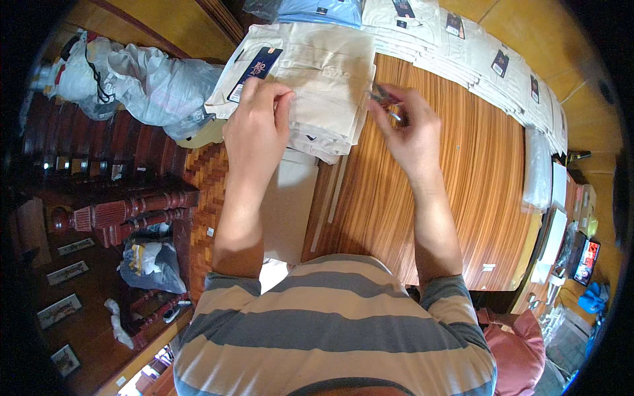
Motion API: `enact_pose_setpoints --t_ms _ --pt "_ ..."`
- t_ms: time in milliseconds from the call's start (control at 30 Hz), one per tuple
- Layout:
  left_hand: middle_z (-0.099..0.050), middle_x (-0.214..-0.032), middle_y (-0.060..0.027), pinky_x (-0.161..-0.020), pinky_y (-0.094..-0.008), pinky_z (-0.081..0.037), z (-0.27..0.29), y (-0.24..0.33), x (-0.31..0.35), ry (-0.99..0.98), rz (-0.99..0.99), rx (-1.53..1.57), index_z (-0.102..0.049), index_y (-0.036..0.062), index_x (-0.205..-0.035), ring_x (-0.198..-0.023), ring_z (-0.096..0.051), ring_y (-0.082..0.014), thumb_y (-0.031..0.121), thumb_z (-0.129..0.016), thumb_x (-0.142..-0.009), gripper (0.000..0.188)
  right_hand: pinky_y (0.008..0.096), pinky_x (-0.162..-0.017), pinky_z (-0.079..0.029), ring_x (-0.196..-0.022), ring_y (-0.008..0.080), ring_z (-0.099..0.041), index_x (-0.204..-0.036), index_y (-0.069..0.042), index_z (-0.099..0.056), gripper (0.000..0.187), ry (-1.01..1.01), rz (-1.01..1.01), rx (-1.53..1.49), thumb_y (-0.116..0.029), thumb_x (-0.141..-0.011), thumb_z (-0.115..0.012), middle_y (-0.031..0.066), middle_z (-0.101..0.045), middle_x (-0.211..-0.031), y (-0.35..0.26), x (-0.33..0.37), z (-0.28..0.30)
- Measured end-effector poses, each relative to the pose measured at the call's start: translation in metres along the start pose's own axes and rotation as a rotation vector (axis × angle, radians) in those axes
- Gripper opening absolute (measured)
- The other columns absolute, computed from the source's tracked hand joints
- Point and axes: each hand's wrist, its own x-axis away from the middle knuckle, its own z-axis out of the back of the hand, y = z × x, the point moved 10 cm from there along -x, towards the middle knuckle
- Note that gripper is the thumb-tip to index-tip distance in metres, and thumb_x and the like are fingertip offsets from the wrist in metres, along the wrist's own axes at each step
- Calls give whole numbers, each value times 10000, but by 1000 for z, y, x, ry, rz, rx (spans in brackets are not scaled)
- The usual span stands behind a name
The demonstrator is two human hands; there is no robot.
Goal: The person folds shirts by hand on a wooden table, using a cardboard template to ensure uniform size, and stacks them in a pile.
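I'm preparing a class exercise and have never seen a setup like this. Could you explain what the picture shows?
There is no machine here: a person works with two bare hands. A wide fisheye camera on their head looks down, so edges bend and their striped shirt fills the bottom.

On the wood-grain table sits a stack of folded cream garments; more folded cream garments line the far edge. The left hand is over the stack, fingertips at a dark hang tag. The right hand, beside the stack, holds a small dark object, too unclear to name.
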Motion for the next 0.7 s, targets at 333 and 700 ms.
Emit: enact_pose_setpoints --t_ms 333,700 --pt "-655 -924 -126 -673 -389 -528 0 10 2 22 34 116 -690 16 -986 -725 -676 -282 104 -707 -971 91 371 -602 -619 -730 275 -746 -1089 -68 -696 244 -168 282 184 -271 -960 -741 82 -720 -957 -55 -13 -58" --pt "-656 -935 -105 -663 -413 -528 -5 6 6 19 25 113 -678 49 -965 -737 -683 -309 116 -706 -962 73 357 -583 -623 -717 252 -740 -1091 -69 -689 193 -137 374 174 -230 -985 -696 67 -697 -934 -58 -11 -68"
